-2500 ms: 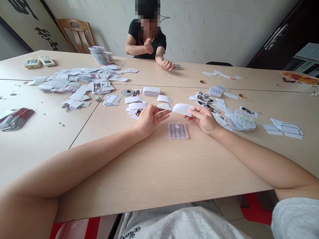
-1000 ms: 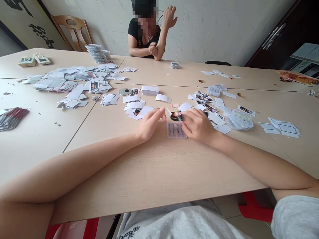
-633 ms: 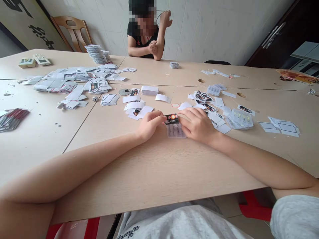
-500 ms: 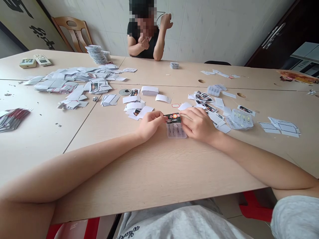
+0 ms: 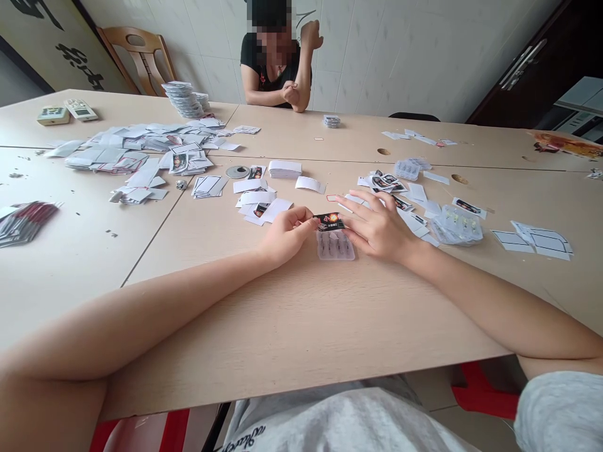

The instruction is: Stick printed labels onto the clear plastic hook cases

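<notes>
A small black printed label (image 5: 329, 221) with a fiery picture lies just above a clear plastic case (image 5: 335, 246) of small dark items, covering its far edge. My left hand (image 5: 291, 235) pinches the label's left end between thumb and fingers. At the label's right end, my right hand (image 5: 384, 229) has its fingers stretched and spread, the lower ones near the label and the case's right side. Whether the label touches the case all along, I cannot tell.
Loose labels and white paper strips (image 5: 257, 204) lie beyond my left hand. More filled clear cases (image 5: 456, 225) sit to the right. A large card pile (image 5: 141, 144) and stacked packs (image 5: 183, 100) are farther left. Another person (image 5: 277, 81) sits across the table.
My right hand's fingers have lifted and spread from a closed pinch beside the label. My left hand keeps its pinch. The person across has lowered one hand to the other elbow.
</notes>
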### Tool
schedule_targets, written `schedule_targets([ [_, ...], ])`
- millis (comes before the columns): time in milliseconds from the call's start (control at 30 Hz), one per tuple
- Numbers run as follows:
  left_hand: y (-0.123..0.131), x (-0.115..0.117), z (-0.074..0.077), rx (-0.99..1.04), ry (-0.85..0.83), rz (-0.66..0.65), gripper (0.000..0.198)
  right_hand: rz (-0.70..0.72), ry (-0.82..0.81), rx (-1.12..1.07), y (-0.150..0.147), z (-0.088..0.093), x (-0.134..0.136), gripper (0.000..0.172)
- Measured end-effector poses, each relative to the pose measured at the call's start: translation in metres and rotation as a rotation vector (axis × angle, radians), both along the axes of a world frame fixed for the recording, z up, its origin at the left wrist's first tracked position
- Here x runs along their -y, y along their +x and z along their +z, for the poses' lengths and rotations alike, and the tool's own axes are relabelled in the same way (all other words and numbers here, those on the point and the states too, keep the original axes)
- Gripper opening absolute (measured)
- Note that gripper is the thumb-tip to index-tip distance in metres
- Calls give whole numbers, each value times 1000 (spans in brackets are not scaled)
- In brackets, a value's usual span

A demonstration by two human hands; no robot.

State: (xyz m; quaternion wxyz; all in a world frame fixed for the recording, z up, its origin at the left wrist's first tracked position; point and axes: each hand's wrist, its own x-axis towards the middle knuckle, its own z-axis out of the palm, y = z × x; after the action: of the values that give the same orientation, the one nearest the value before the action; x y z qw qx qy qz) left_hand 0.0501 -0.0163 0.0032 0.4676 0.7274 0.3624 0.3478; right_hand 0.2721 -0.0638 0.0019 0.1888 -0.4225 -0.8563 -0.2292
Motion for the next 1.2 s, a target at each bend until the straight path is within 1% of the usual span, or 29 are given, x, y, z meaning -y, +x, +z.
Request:
schedule_targets([
  [67, -1, -2, -3, 11, 10, 24, 24, -23, -12, -43, 0, 0, 0, 24],
  [167, -1, -2, -4, -28, 26, 59, 25, -53, -68, -245, -5, 1, 3, 26],
  [233, 0, 1, -3, -69, 90, 62, 24, -42, -140, -406, -11, 3, 7, 28],
  [300, 0, 4, -2, -94, 194, 50, 23, -23, -178, -487, -19, 4, 10, 30],
  [367, 1, 7, -1, -107, 283, 29, 21, -23, -167, -482, -26, 5, 12, 32],
  [433, 1, 9, -1, -119, 330, 12, 20, -32, -151, -454, -29, 5, 12, 27],
  [533, 1, 9, 0, -142, 355, -1, 21, -56, -147, -468, -27, 4, 12, 14],
  [633, 0, 9, 0, -148, 362, -11, 21, -94, -175, -511, -23, 4, 12, 17],
  [700, 0, 10, 0, -143, 360, -32, 19, -108, -246, -549, -23, 5, 13, 20],
  [767, -1, 10, 0, -149, 361, -47, 18, -120, -364, -617, -24, 7, 13, 19],
  [867, 0, 10, 1, -182, 368, -2, 21, -173, -536, -731, -25, 12, 13, 18],
  [933, 2, 10, 3, -240, 330, 55, 23, -219, -600, -793, -23, 15, 13, 19],
  [1000, 4, 11, 8, -316, 233, 87, 25, -261, -677, -855, -21, 18, 13, 20],
  [1133, 8, 14, 18, -423, -39, 61, 25, -318, -929, -1016, -19, 16, 14, 20],
  [1200, 10, 14, 21, -461, -116, 51, 23, -338, -1000, -1104, -22, 14, 15, 19],
])
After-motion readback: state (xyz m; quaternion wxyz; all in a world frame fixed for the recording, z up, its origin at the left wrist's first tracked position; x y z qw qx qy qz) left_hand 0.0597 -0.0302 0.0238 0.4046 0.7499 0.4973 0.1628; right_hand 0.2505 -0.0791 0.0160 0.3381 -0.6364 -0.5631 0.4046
